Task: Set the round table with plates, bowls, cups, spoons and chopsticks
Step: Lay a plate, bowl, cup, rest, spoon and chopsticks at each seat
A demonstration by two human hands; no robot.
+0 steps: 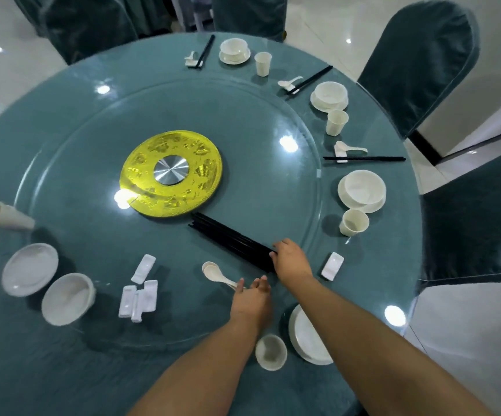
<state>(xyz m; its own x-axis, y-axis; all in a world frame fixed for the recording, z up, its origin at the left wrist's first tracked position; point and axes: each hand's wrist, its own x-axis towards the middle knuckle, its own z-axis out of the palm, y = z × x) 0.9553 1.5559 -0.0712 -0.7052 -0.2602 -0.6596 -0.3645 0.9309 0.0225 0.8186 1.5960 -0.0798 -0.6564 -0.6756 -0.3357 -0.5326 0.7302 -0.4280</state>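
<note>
A bundle of black chopsticks (228, 237) lies on the glass turntable (93, 139); my right hand (289, 261) grips its near end. Two stacked white spoons (214, 271) lie just left of it, and my left hand (252, 298) touches their handles with fingers stretched forward. In front of me sit a white plate (306, 340) and a small cup (271, 352). A single chopstick rest (332, 265) lies to the right of my right hand. Three places along the right and far rim each have a bowl on a plate (361, 190), a cup (354, 222), a spoon and chopsticks (363, 158).
Several white chopstick rests (141, 292) lie at the left front. Beyond them stand a bowl (69, 298), a plate stack (30, 268) and a stack of cups on its side (1, 216). A gold disc (171, 174) marks the centre. Covered chairs (417, 64) ring the table.
</note>
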